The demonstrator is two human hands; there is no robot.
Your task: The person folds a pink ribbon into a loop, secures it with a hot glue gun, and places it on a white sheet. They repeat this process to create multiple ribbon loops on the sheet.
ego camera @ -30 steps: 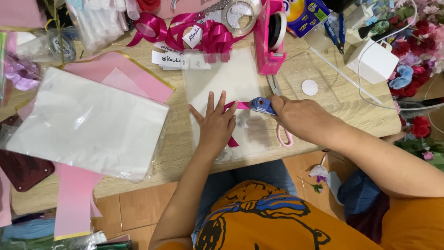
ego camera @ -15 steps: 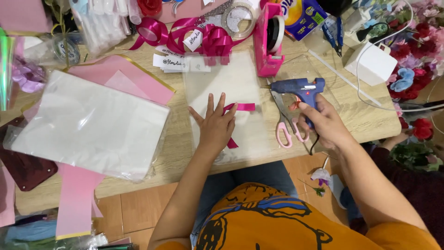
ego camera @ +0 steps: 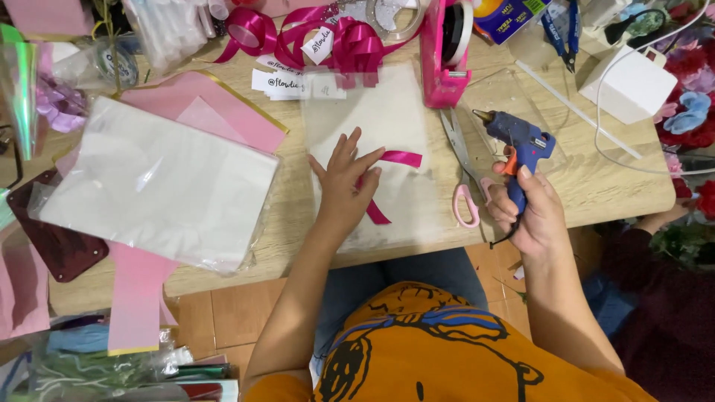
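Hands at bench: ribbon pinned, glue gun lifted.
Left hand [ego camera: 344,179] flat, fingers spread, pressing magenta ribbon [ego camera: 391,175] onto the clear sheet [ego camera: 398,119]. Right hand [ego camera: 525,212] clenched round blue glue gun [ego camera: 521,145], nozzle toward pink-handled scissors [ego camera: 463,175] lying just beside on wooden bench [ego camera: 596,186].

so on the table [ego camera: 596,186]: one blue glue gun [ego camera: 521,145], one pair of pink-handled scissors [ego camera: 463,175], one pink tape dispenser [ego camera: 445,52], one white box [ego camera: 627,83], two hands, one pair of blue pliers [ego camera: 560,28]
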